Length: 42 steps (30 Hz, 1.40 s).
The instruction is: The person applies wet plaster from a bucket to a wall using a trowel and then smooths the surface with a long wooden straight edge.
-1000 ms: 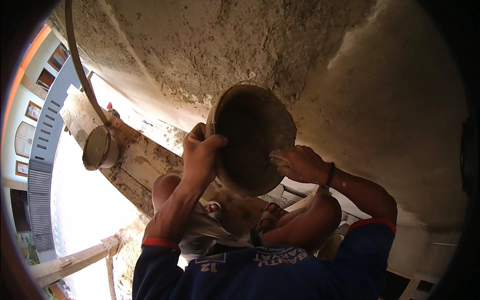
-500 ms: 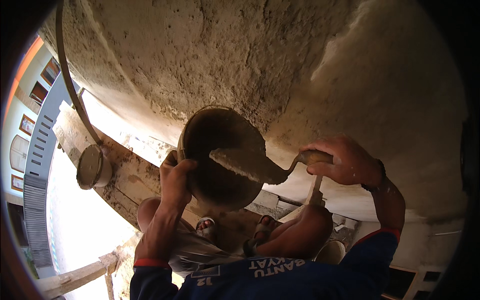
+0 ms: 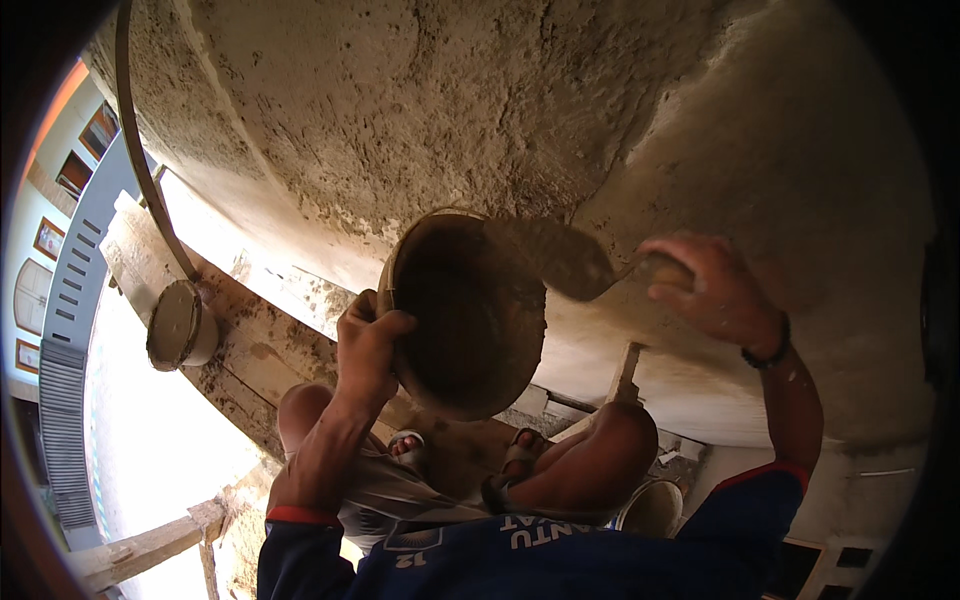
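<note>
My left hand grips the rim of a round bucket on its left side, thumb over the edge. The bucket is tilted so its dark inside faces me; mortar coats its wall. My right hand is closed around the handle of a trowel, slightly blurred. The trowel's blade is smeared with mortar and lies over the bucket's upper right rim, close to the wall. Rough wet-looking mortar covers part of the wall in front of me, with a smoother pale area to the right.
I squat on a plank spattered with mortar. A second small bucket stands on it at the left, near a curved strip. Another bucket is behind my right knee. A wooden rail crosses the lower left, beside a drop.
The trowel has risen out of the bucket's middle to its upper right rim as my right hand moved up and right. The bucket has shifted slightly right with my left hand.
</note>
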Motion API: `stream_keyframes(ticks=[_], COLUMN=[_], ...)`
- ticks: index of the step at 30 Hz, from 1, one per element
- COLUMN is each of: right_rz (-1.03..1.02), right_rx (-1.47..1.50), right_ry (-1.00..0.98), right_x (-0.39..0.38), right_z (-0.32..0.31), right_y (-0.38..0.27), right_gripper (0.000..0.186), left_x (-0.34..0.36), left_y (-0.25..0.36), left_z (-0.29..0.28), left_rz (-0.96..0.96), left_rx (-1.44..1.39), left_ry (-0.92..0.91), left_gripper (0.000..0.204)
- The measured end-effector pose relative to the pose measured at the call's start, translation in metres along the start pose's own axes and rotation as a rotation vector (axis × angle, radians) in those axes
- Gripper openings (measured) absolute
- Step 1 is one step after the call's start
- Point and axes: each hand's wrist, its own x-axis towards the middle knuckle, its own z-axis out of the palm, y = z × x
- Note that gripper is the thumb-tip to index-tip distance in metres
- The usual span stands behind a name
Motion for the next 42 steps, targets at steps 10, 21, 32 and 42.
stream_keyframes(ticks=[10,21,32,42], right_rz=[-0.233,-0.095,-0.112,0.337], right_rx=[-0.406,0.269,0.148,0.170], right_ry=[0.012,-0.084,-0.065,0.478], right_x=[0.003,-0.005,-0.006,0.000], right_z=[0.131,0.090,-0.065,-0.164], right_y=[-0.015,-0.027,-0.021,0.016], right_gripper=[0.031,0.039,0.039,0.048], left_x=[-0.011,-0.024,-0.024,-0.015], left_y=[0.017,0.042,0.053,0.036], left_z=[0.029,0.048,0.032,0.033], left_rz=[0.097,0.134,0.149,0.076], left_rx=[0.062,-0.021,-0.108,-0.046], left_ry=[-0.100,-0.047,0.028,-0.001], left_gripper=[0.011,0.013,0.014,0.015])
